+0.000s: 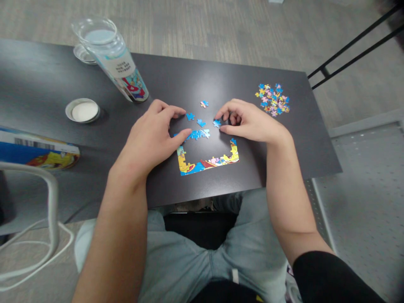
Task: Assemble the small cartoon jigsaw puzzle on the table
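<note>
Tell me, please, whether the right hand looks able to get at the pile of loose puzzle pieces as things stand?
Probably yes: the pile of loose pieces lies on bare table beyond the right hand, with nothing between them.

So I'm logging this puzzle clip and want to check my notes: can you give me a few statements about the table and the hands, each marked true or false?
1. The right hand pinches a blue puzzle piece at its fingertips. True.
2. The left hand rests on a joined strip of blue pieces. True.
3. The heap of loose pieces lies beside the left hand. False: it lies beyond the right hand, near the table's far right corner.
4. The clear tube is capped. False: it is open, and a round lid lies on the table beside it.
5. The puzzle border is a closed frame. False: only the bottom edge and two short sides are joined.
</note>
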Tool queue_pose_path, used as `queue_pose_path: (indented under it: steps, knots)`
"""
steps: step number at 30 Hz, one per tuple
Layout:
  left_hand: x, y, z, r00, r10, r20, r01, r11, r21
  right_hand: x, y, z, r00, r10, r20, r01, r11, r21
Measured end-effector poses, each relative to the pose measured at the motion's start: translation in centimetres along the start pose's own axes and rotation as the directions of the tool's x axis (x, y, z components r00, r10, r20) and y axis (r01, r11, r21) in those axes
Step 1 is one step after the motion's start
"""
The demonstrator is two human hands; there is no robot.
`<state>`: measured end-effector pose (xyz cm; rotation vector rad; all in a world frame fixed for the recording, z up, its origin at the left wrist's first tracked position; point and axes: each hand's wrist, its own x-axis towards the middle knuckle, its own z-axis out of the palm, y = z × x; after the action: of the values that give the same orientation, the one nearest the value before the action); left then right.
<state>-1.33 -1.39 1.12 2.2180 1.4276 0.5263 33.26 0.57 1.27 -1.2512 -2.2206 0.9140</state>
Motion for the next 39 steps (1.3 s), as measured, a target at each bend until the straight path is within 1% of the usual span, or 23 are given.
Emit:
queue_pose_path:
  steps: [7, 9, 13, 15, 19, 25, 29, 34, 37, 39]
  knots:
    - [0.0, 0.4, 0.1, 1.0, 0.003, -0.001, -0.003, 1.0, -0.005, -0.1, 0.0, 0.2, 1.0, 0.007, -0.015, -0.007, 0.999, 0.037]
    - [0.0, 0.7, 0.3, 1.0, 0.031, 0.001, -0.031, 1.0, -0.002, -0.1, 0.0, 0.3, 1.0, 0.008, -0.02, -0.007, 0.999, 0.045]
    - [0.1, 1.0, 1.0, 0.992, 0.123, 0.03, -0.123, 0.992, 0.022, 0.0, -0.1, 0.3, 1.0, 0.002, -0.026, -0.001, 0.999, 0.038]
    - [0.2, 1.2, 1.1, 0.991, 0.131, 0.041, -0.133, 0.99, 0.044, 0.1, -0.1, 0.3, 1.0, 0.004, -0.031, -0.003, 0.999, 0.034]
    - [0.2, 1.6, 1.2, 0.993, 0.106, 0.055, -0.11, 0.991, 0.081, 0.1, -0.2, 0.3, 0.999, 0.022, -0.032, -0.021, 0.999, 0.036]
    - [0.3, 1.4, 1.1, 0.995, 0.086, 0.049, -0.089, 0.994, 0.059, -0.1, -0.5, 0.3, 0.997, 0.082, 0.009, -0.083, 0.994, 0.078]
    - [0.2, 1.4, 1.1, 0.996, 0.075, 0.039, -0.078, 0.994, 0.07, -0.1, -0.6, 0.3, 0.999, 0.048, 0.0, -0.048, 0.997, 0.056]
    - [0.1, 1.5, 0.8, 0.999, 0.039, 0.033, -0.04, 0.999, 0.033, 0.3, 0.0, 0.3, 0.999, -0.008, -0.038, 0.007, 0.999, -0.032]
    - [0.1, 1.3, 0.8, 1.0, -0.001, 0.001, 0.001, 1.0, 0.006, 0.4, 0.2, 0.3, 0.998, -0.031, -0.059, 0.026, 0.997, -0.078]
    - [0.1, 1.2, 0.8, 0.999, -0.031, -0.029, 0.031, 0.999, -0.008, 0.4, 0.3, 0.4, 0.997, -0.019, -0.075, 0.013, 0.997, -0.081]
